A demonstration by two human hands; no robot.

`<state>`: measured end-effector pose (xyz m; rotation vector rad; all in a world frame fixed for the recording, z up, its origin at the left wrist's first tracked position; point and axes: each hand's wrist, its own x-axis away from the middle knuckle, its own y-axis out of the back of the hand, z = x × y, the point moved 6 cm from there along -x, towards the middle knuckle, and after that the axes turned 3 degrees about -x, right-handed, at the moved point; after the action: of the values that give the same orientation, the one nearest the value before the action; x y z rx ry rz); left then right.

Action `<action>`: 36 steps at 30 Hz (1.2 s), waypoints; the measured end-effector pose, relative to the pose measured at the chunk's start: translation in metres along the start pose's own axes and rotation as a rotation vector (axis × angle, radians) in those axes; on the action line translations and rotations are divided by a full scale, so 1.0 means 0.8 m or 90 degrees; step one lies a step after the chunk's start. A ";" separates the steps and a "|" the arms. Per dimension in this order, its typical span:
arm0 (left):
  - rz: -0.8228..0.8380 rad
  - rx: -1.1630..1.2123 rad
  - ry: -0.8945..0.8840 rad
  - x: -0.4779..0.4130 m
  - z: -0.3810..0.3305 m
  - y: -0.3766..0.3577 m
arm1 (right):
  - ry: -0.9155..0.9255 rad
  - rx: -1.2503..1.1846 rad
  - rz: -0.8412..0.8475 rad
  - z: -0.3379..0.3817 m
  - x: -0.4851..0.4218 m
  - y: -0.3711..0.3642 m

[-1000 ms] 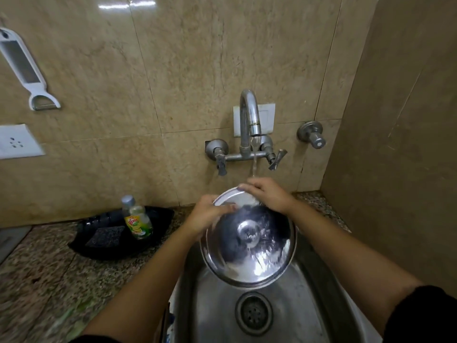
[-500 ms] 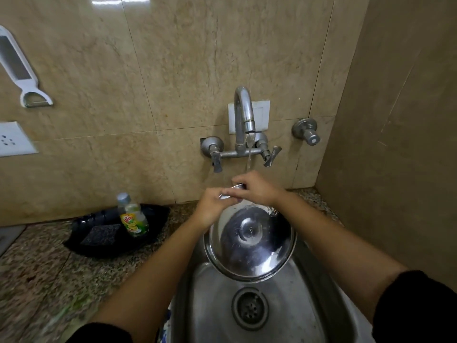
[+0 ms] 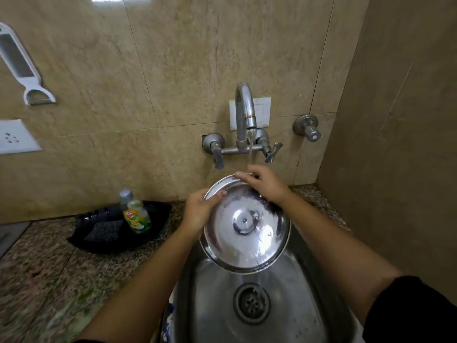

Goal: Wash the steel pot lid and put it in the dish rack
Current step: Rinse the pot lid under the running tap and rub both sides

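Note:
The round steel pot lid [image 3: 244,231] is held tilted over the steel sink [image 3: 215,305], its inner face toward me. My left hand [image 3: 197,211] grips its left rim, thumb over the edge. My right hand [image 3: 264,185] lies across the top rim, fingers on the metal. Water runs from the wall tap [image 3: 244,112] onto my right hand and streams off the lid's lower edge toward the drain [image 3: 251,304]. No dish rack is in view.
A black tray [image 3: 158,214] on the granite counter [image 3: 49,273] at left holds a green dish soap bottle [image 3: 137,216] and a dark scrub pad [image 3: 102,230]. A white peeler [image 3: 22,68] hangs on the tiled wall. A side wall stands close on the right.
The lid has tipped up so more of its inner face shows. My right hand slid along the top rim under the stream. My left hand keeps its grip on the left rim.

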<state>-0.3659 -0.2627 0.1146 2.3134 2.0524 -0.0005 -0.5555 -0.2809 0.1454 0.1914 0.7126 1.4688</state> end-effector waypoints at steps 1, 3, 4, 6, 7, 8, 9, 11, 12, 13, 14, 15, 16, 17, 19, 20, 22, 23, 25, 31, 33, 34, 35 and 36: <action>-0.031 0.030 0.019 0.003 0.007 0.008 | -0.034 -0.043 -0.049 -0.015 0.007 0.012; -0.017 0.066 0.056 0.006 0.021 0.011 | -0.070 -0.057 -0.087 -0.033 0.017 0.022; 0.025 0.061 0.068 0.006 0.023 0.007 | -0.061 -0.047 -0.060 -0.030 0.017 0.018; 0.119 -0.013 0.068 -0.001 0.015 -0.004 | -0.014 -0.021 0.047 -0.006 0.009 -0.004; 0.160 -0.076 0.059 -0.007 0.007 -0.010 | 0.010 0.003 0.104 0.008 0.004 -0.019; 0.196 -0.135 0.048 -0.012 0.000 -0.016 | 0.030 0.030 0.143 0.018 -0.001 -0.031; 0.218 -0.170 0.037 -0.017 -0.006 -0.022 | 0.036 0.036 0.153 0.022 -0.007 -0.037; 0.187 -0.168 0.013 -0.020 -0.015 -0.023 | 0.002 -0.029 0.115 0.013 -0.009 -0.025; 0.148 -0.138 0.009 -0.019 -0.014 -0.018 | -0.022 -0.075 0.087 0.003 -0.006 -0.012; 0.110 -0.093 0.015 -0.017 -0.011 -0.010 | -0.044 -0.119 0.051 -0.007 -0.003 0.003; 0.086 -0.048 0.032 -0.015 -0.004 -0.004 | -0.064 -0.152 0.012 -0.017 0.001 0.016; 0.085 -0.020 0.054 -0.013 0.004 0.000 | -0.077 -0.167 -0.017 -0.023 0.003 0.023; 0.109 -0.016 0.074 -0.013 0.008 -0.001 | -0.075 -0.161 -0.023 -0.021 0.003 0.024; 0.151 -0.032 0.087 -0.014 0.009 -0.006 | -0.060 -0.140 0.004 -0.011 0.000 0.016; 0.248 -0.098 0.080 -0.017 0.002 -0.022 | 0.001 -0.064 0.128 0.016 -0.006 -0.020; 0.281 -0.125 0.067 -0.019 -0.001 -0.030 | 0.029 -0.025 0.176 0.027 -0.007 -0.037; 0.266 -0.123 0.051 -0.022 -0.002 -0.033 | 0.020 -0.009 0.182 0.030 -0.010 -0.040; 0.224 -0.098 0.051 -0.022 0.002 -0.026 | -0.010 -0.036 0.155 0.024 -0.009 -0.029; 0.127 -0.016 0.071 -0.019 0.012 -0.004 | -0.085 -0.102 0.086 0.000 -0.002 0.000; 0.176 -0.009 0.138 -0.010 0.007 -0.008 | -0.080 -0.169 0.032 0.002 0.000 -0.002; 0.238 -0.049 0.136 -0.007 -0.003 -0.024 | -0.039 -0.128 0.109 0.022 -0.005 -0.026; 0.248 -0.050 0.134 -0.006 -0.005 -0.027 | -0.036 -0.122 0.122 0.024 -0.006 -0.030; 0.247 -0.041 0.126 -0.006 -0.006 -0.028 | -0.045 -0.134 0.112 0.020 -0.005 -0.027; 0.239 -0.027 0.116 -0.005 -0.006 -0.026 | -0.064 -0.152 0.086 0.013 -0.002 -0.019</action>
<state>-0.3868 -0.2644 0.1185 2.7194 1.6294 0.2744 -0.5368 -0.2814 0.1458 0.1298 0.4454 1.6479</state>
